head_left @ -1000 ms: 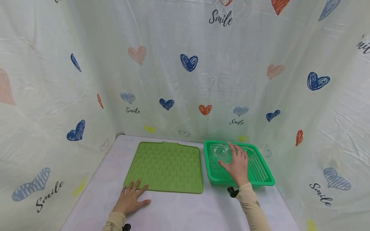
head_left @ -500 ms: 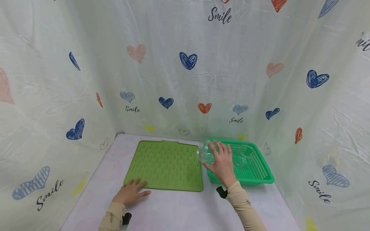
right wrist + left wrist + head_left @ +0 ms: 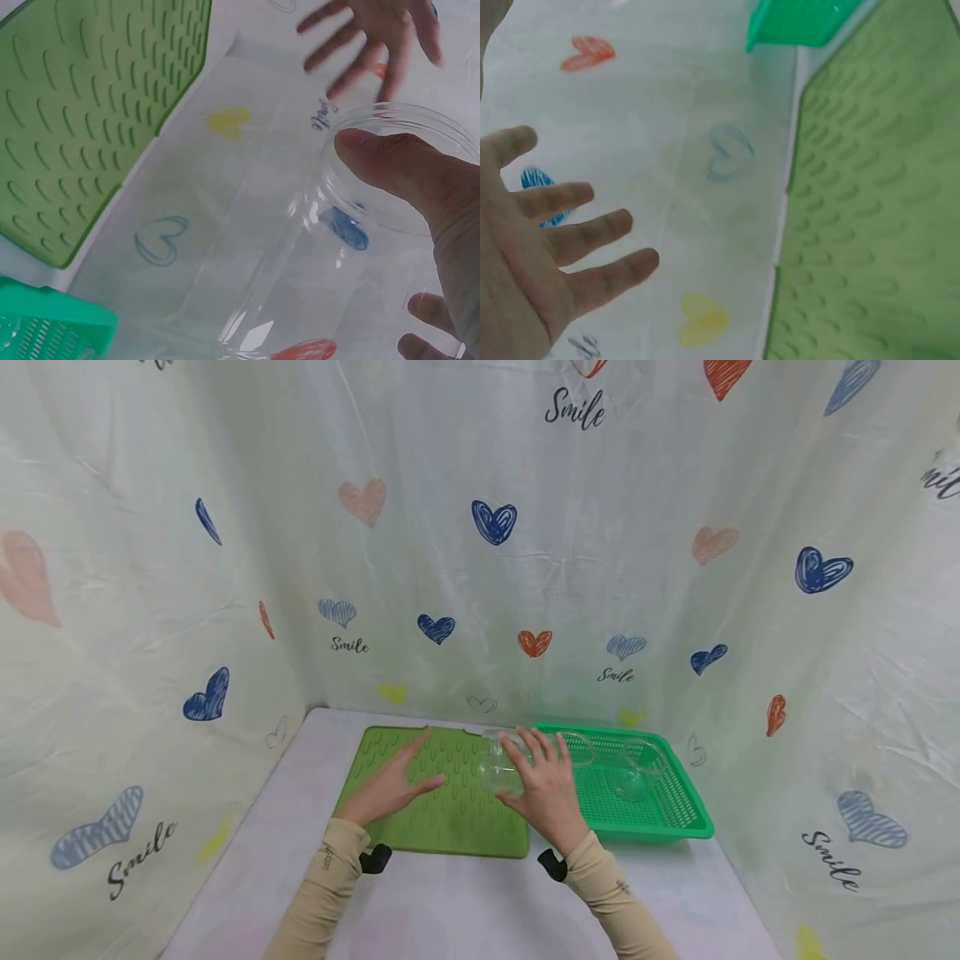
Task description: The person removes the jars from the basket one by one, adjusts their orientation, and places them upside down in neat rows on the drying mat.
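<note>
Fingers of our right hand (image 3: 551, 789) are curled round a clear jar (image 3: 491, 766), which lies roughly on its side in our grip. Change over the last second: the jar has gone from the basket (image 3: 660, 834), right of the green mat (image 3: 461, 831), to the mat's right edge, with its right end overlapping the basket in the head view. Can't tell if it touches the mat. Our left hand (image 3: 386, 789) has also come up from the mat's near-left corner and is now over the mat's left half, fingers spread, holding nothing, apart from the jar. Our read: pick done, jar in transit, not set down; left side looks free to support it. Second clear vessel (image 3: 628, 785) sits in the basket, right of the mat, untouched.
</note>
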A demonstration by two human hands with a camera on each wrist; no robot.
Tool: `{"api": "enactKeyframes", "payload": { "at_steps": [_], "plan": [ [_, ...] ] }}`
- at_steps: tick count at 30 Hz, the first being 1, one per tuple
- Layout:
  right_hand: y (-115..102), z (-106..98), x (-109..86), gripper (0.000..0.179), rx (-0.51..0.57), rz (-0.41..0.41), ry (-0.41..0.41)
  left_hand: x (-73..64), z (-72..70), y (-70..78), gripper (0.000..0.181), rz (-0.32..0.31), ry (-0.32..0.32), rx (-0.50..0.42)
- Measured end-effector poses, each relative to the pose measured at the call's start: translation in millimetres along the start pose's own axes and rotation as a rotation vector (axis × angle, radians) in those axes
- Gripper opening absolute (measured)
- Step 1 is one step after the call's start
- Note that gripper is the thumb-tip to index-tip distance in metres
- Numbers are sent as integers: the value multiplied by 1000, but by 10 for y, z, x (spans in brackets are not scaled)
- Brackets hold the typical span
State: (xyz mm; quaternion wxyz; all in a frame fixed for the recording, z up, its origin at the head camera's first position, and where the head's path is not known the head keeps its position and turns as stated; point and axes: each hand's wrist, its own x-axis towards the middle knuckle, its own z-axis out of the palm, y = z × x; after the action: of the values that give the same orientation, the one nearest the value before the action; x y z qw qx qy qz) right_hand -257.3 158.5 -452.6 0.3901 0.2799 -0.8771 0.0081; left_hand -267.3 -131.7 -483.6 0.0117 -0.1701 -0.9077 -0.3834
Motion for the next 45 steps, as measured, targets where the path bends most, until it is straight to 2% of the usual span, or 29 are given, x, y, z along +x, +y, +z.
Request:
{"api": "enactKeyframes", "payload": {
  "at_steps": [4, 9, 13, 19, 25, 29, 32, 36, 41, 45],
  "plan": [
    [-50, -9, -6, 109, -2, -26, 12, 82, 18, 221, 93, 53, -4, -63],
    [-97, -31, -20, 110, 11, -36, 8, 115, 105, 393, 95, 138, -41, -129],
    [-143, -46, -26, 110, 6, -38, -4, 130, 211, 449, 96, 202, -67, -222],
    [-206, -51, -59, 111, 5, -44, -29, 117, 337, 466, 91, 221, -100, -331],
    [-197, -70, -46, 115, 27, -69, -20, 115, 347, 459, 86, 236, -82, -408],
    [-145, -115, -24, 115, 90, -68, -15, 111, 311, 439, 84, 219, -75, -411],
    [-80, -166, -17, 110, 200, -1, -32, 99, 265, 416, 84, 202, -72, -403],
    [7, -247, -7, 95, 451, 189, -89, 79, 190, 392, 85, 190, -61, -403],
    [78, -315, 9, 74, 878, 490, -212, 44, 119, 367, 86, 169, -28, -387],
    [133, -238, -9, 59, 1241, 701, -350, 27, 100, 358, 86, 171, -15, -383]
  ]
}}
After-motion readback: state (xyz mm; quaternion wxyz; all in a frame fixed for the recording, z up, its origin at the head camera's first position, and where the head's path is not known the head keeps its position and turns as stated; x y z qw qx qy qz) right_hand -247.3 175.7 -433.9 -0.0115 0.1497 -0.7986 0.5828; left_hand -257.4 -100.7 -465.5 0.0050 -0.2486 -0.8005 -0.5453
